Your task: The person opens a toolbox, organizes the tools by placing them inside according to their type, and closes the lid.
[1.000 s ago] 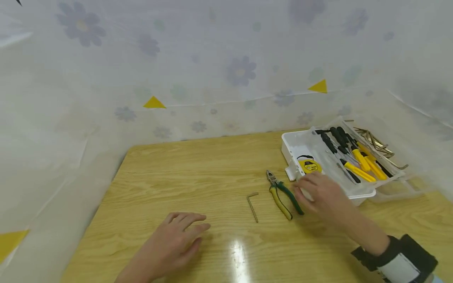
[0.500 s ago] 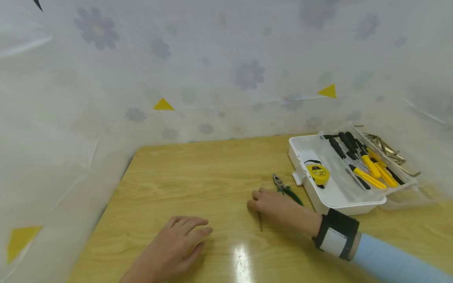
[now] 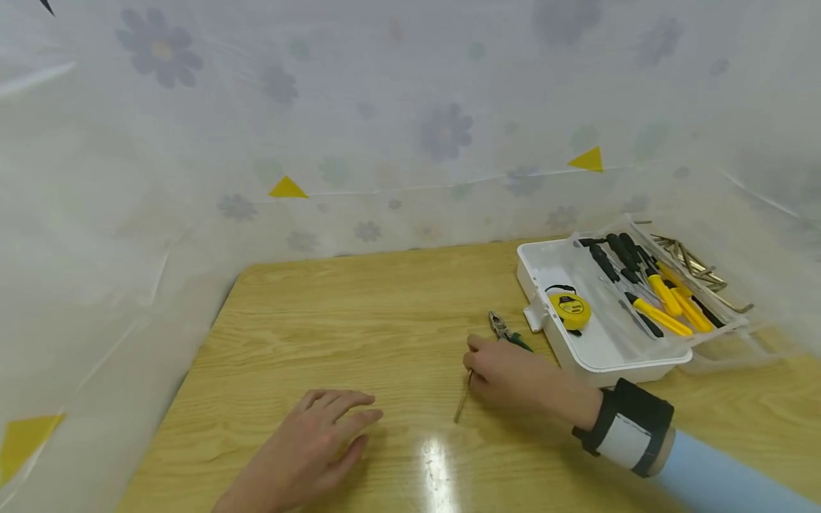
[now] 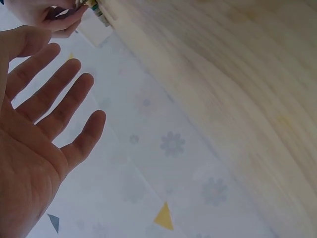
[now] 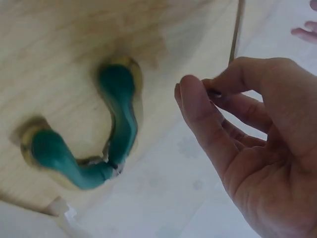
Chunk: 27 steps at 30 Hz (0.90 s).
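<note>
My right hand (image 3: pixel 516 374) pinches the short bent end of an L-shaped hex key (image 3: pixel 462 402) between thumb and fingers. The key's long arm points down toward the front in the head view; in the right wrist view the hex key (image 5: pixel 237 32) sticks up past the fingers. Pliers (image 3: pixel 498 326) lie just behind this hand, which hides most of their handles in the head view. Those green handles (image 5: pixel 121 109) show spread in the right wrist view. My left hand (image 3: pixel 314 442) hovers low at the front, fingers loosely extended, palm bare in the left wrist view.
At the right, a white toolbox (image 3: pixel 564 356) stands open with a yellow tape measure (image 3: pixel 570 311) inside. Its clear tray carries several screwdrivers (image 3: pixel 661 317) and gold-coloured hex keys (image 3: pixel 693 265). A flowered sheet (image 3: pixel 385 142) hangs behind the wooden table (image 3: pixel 359 313).
My right hand has moved left from the toolbox's side, over the pliers, and taken hold of the hex key. The key's free end has swung left. My left hand stays in place.
</note>
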### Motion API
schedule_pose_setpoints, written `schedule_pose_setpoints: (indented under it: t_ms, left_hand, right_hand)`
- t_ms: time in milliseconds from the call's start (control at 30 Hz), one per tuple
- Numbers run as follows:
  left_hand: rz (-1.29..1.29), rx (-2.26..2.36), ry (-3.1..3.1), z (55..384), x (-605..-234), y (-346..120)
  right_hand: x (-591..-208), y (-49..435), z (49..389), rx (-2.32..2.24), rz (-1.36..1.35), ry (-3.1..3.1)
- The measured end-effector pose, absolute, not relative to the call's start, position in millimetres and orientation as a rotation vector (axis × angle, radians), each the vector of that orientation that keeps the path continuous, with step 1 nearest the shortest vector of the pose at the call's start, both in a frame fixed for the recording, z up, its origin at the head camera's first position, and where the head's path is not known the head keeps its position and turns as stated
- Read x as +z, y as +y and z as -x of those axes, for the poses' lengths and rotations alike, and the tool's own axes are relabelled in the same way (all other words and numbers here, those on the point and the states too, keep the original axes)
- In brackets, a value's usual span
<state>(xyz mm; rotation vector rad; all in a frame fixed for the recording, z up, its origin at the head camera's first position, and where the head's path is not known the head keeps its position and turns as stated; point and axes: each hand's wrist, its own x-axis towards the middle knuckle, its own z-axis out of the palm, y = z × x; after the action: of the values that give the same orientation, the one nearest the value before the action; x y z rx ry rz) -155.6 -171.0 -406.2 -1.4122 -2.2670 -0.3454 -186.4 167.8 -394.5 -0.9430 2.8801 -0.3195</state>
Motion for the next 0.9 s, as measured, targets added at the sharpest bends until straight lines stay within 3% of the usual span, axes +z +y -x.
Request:
schedule_pose_setpoints:
  t_ms: [733,900]
  left_hand:
    - [1.395,-0.331,-2.295,156.1,-404.7,-172.7]
    - [1.400,-0.327,-2.286,157.7,-403.7,-171.5]
  right_hand:
    - [-396.5,198.2,171.6,-0.693,1.097,3.031]
    - [-391.2,208.2,162.7,-0.790,0.998,3.148]
